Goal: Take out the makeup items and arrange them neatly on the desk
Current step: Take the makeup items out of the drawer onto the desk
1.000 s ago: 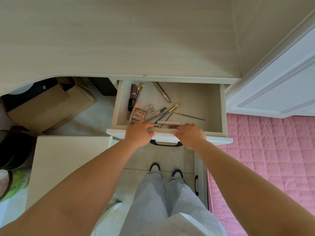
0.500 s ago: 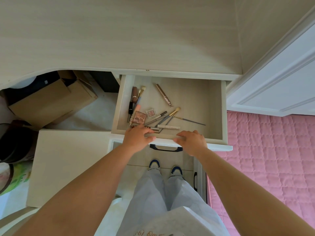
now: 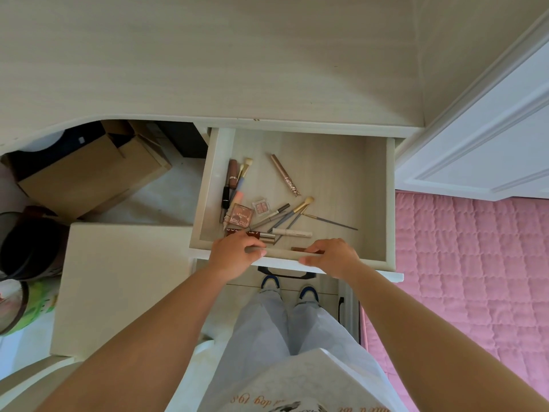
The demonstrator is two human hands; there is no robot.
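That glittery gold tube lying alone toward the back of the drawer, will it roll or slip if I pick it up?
The gold tube looks round and slender, so a nudge would probably roll it across the smooth drawer floor. It seems rigid and likely light. Nothing touches it, so a pinch at mid-length should lift it cleanly.

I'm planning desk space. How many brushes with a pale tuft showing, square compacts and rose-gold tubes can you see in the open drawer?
Tufted brushes: 3
Square compacts: 2
Rose-gold tube: 1
Total: 6
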